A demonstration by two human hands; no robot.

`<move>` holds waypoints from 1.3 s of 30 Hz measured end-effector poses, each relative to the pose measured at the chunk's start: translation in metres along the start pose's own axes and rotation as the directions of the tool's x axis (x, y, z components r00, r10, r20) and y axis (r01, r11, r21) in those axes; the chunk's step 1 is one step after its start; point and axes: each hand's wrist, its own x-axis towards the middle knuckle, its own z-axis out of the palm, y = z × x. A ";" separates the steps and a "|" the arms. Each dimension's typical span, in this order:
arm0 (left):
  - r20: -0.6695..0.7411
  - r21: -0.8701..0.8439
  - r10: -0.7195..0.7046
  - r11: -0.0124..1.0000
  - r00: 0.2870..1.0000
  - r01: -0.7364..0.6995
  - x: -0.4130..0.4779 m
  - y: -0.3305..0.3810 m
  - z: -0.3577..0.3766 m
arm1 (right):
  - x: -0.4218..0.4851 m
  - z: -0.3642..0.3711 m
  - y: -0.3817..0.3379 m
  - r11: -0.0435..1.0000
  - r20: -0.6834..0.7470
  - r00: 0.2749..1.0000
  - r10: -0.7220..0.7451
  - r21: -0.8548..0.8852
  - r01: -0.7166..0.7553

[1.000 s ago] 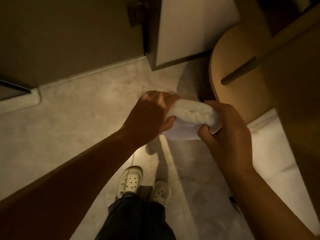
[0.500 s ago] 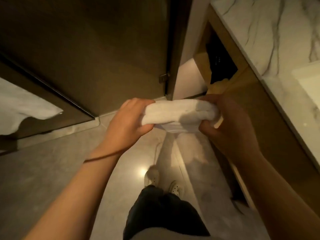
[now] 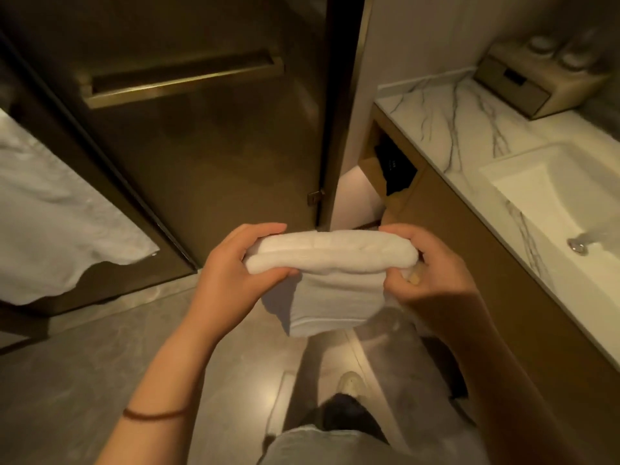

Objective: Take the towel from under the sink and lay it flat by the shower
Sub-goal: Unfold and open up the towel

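A folded white towel (image 3: 330,260) is held up at chest height in front of me. My left hand (image 3: 231,273) grips its left end, and my right hand (image 3: 432,270) grips its right end. One loose layer of the towel hangs down below the roll. The dark glass shower door (image 3: 201,156) with a brass handle bar stands straight ahead. The open shelf under the sink counter (image 3: 392,169) is at the right, behind the towel.
A marble counter (image 3: 446,122) with a white sink (image 3: 550,203) runs along the right; a tan box (image 3: 533,85) sits at its back. Another white towel (image 3: 50,213) hangs at the left. Grey tiled floor (image 3: 84,364) lies below, with my legs and shoes on it.
I have risen from near the floor. The view has lifted to show the shower door and counter. The towel has come up with both hands and one layer has dropped open.
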 end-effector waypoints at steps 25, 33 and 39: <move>-0.139 -0.011 0.122 0.992 0.983 -0.125 -0.279 0.095 -0.127 | -0.266 0.045 -0.181 0.989 -0.088 0.991 -0.104 -0.110 0.094; -0.058 0.034 0.136 0.990 0.989 -0.134 -0.403 0.129 -0.082 | -0.413 0.023 -0.168 1.000 -0.074 0.997 0.010 -0.019 -0.011; -0.040 0.022 0.140 0.990 0.989 -0.139 -0.469 0.157 -0.089 | -0.485 0.013 -0.194 1.000 -0.107 0.994 0.031 0.000 -0.031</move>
